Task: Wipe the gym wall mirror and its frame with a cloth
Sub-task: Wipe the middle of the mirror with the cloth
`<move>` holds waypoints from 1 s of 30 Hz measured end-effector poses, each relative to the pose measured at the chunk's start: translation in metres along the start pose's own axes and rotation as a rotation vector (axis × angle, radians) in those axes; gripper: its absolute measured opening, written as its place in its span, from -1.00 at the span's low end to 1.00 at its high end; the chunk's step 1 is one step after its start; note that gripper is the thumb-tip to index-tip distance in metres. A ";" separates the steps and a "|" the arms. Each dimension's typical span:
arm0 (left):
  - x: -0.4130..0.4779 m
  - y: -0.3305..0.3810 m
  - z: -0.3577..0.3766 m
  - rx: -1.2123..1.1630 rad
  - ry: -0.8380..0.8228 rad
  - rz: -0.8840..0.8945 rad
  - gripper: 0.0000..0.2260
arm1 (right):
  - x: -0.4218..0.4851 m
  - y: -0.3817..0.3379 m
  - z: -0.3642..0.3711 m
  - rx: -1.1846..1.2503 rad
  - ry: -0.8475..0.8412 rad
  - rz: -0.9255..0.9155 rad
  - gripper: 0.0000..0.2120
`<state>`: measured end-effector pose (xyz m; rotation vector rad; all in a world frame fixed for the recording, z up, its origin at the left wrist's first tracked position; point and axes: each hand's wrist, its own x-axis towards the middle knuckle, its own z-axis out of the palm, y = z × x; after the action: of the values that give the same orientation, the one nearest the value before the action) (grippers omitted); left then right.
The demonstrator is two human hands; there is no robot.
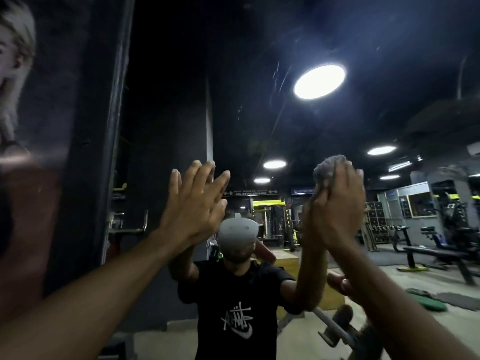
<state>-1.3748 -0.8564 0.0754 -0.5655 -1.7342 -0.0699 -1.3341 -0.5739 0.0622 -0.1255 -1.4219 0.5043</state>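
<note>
The head view faces the mirror (259, 105) from close up, with its dark frame (109, 131) running upright along the left edge of the glass. The left hand (193, 203) is raised and lies flat on the glass, fingers straight and slightly spread, holding nothing, its fingertips meeting those of its reflection. The right hand (337, 203) is raised to about the same height, well apart from the left, and presses a bunched grey cloth (327, 170) against the mirror. Its fingers lie nearly straight over the wad, which bulges out above and to the left of them. How the thumb sits on the cloth cannot be told. To the left of the frame hangs a poster (23, 100) on the wall. The glass reflects a person in a black T-shirt (233, 302) wearing a grey headset (237, 231), round ceiling lamps (319, 81), and a bench (436, 254) among gym machines on the right.
</note>
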 end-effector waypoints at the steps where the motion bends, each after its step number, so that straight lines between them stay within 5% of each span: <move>1: -0.001 0.002 0.003 0.018 -0.008 -0.010 -0.43 | -0.011 -0.004 0.005 -0.015 -0.001 0.003 -0.47; 5: 0.002 0.010 0.009 0.019 0.017 -0.014 -0.40 | -0.050 -0.013 0.014 -0.033 -0.165 -0.637 -0.34; 7: 0.014 0.018 0.007 0.032 0.013 0.048 -0.40 | -0.024 0.009 0.006 -0.051 -0.193 -0.783 -0.37; 12: 0.048 0.050 0.009 0.006 -0.015 -0.035 -0.44 | 0.026 0.031 -0.008 -0.024 0.028 -0.027 -0.46; 19: 0.097 0.063 0.008 0.039 0.008 -0.032 -0.36 | 0.049 0.028 0.004 -0.084 -0.140 -0.770 -0.46; 25: 0.099 0.059 0.017 0.059 0.070 -0.009 -0.37 | 0.130 -0.013 0.007 0.000 0.078 0.008 -0.46; 30: 0.100 0.060 0.015 0.074 0.062 -0.009 -0.35 | 0.113 -0.037 0.023 -0.009 -0.071 -0.692 -0.53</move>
<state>-1.3778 -0.7655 0.1499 -0.4962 -1.6722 -0.0294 -1.3401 -0.5655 0.1829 0.3731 -1.4306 -0.0705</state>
